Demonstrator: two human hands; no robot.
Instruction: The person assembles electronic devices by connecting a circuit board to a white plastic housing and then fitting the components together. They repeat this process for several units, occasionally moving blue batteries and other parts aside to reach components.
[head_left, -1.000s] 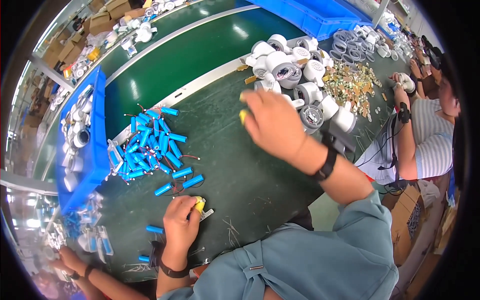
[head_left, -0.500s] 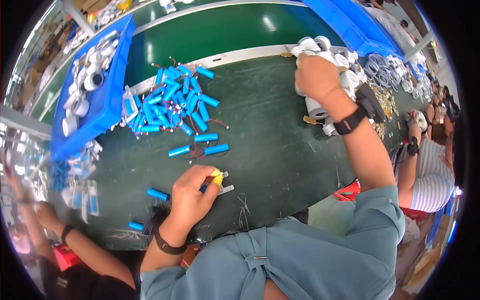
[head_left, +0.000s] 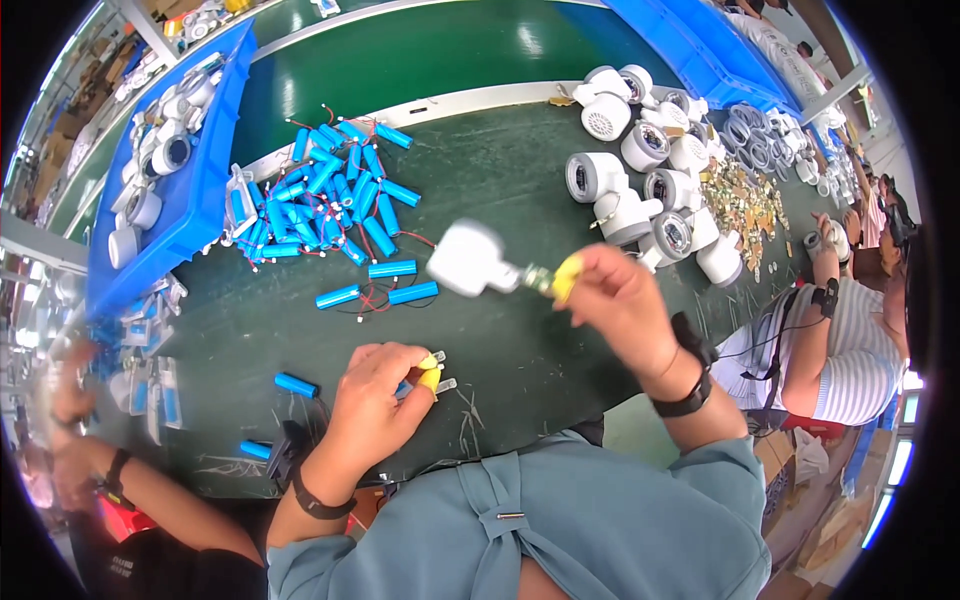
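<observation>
My left hand (head_left: 372, 405), with yellow finger covers on thumb and forefinger, is closed on a clear plastic piece (head_left: 446, 384). A bit of blue battery cell shows between the fingers. To the right, my right hand (head_left: 625, 310) pinches a small green circuit board (head_left: 538, 279) at the narrow neck of a white plastic housing (head_left: 468, 258). The housing is smeared by motion and hangs above the bench, up and right of my left hand. Three blue battery cells (head_left: 392, 269) lie beyond my left hand, and a single blue cell (head_left: 297, 385) lies left of it.
A heap of wired blue cells (head_left: 325, 190) covers the far left bench. White housings (head_left: 625, 215), small circuit boards (head_left: 745, 205) and grey rings (head_left: 765, 135) lie right. Blue bins (head_left: 215, 165) stand at both sides. Co-workers' arms (head_left: 170, 495) reach in at left and right.
My right hand has come from the white housings toward the middle, bringing one with its circuit board. My left hand keeps its pinch nearly in place. The view has shifted slightly.
</observation>
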